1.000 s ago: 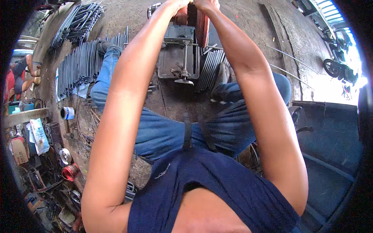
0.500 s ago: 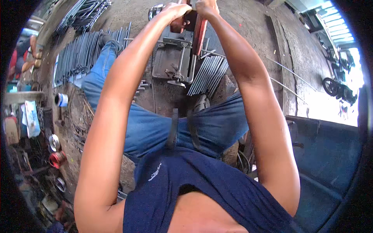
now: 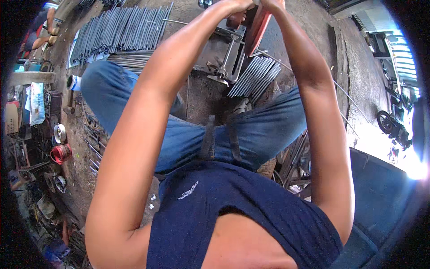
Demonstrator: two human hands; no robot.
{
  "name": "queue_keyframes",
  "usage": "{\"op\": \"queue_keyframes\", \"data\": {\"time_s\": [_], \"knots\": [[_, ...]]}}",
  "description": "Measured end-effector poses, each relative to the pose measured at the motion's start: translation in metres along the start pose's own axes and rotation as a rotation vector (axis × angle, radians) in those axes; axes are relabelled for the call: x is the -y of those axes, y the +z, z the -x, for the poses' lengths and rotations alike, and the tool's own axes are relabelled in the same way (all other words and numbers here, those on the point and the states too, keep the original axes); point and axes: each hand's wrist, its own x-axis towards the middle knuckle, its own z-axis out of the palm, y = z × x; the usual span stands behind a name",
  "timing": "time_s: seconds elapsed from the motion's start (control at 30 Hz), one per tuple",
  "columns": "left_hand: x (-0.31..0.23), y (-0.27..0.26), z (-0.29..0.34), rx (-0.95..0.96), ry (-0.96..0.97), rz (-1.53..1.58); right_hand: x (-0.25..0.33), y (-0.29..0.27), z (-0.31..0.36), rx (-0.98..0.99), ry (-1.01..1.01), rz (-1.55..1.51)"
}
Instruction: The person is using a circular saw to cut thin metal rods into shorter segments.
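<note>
At the top edge, my left hand (image 3: 240, 5) and my right hand (image 3: 273, 4) are closed on the upper part of a cut-off saw, with their fingers partly cut off by the frame. The saw's red guard (image 3: 258, 29) slants down between my forearms. Below it lies the dark base with a screw clamp (image 3: 231, 54), whose crank handle (image 3: 218, 80) points toward me. A long thin metal rod (image 3: 175, 21) runs in from the left and seems to pass through the clamp, coming out on the right.
Many cut rods (image 3: 121, 28) lie in a row at the far left. A smaller bundle of rods (image 3: 255, 76) lies right of the base. Loose tools, a red ring-shaped container (image 3: 61, 154) and a white ring (image 3: 59, 133) clutter the left. A motorcycle (image 3: 396, 119) stands far right.
My view has shifted, so the saw sits higher and further right. My left leg has drawn back from the row of rods, knee now bent outward. Both hands stay on the saw.
</note>
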Motion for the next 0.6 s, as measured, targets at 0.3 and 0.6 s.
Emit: {"op": "queue_keyframes", "data": {"time_s": [0.3, 0.6], "knots": [[-0.001, 0.002, 0.002, 0.058, -0.008, 0.16, -0.009, -0.005, -0.027, 0.292, -0.413, 0.576], [-0.01, -0.011, 0.036, 0.017, -0.004, 0.337, -0.005, -0.007, -0.031, 0.235, -0.12, 0.142]]}}
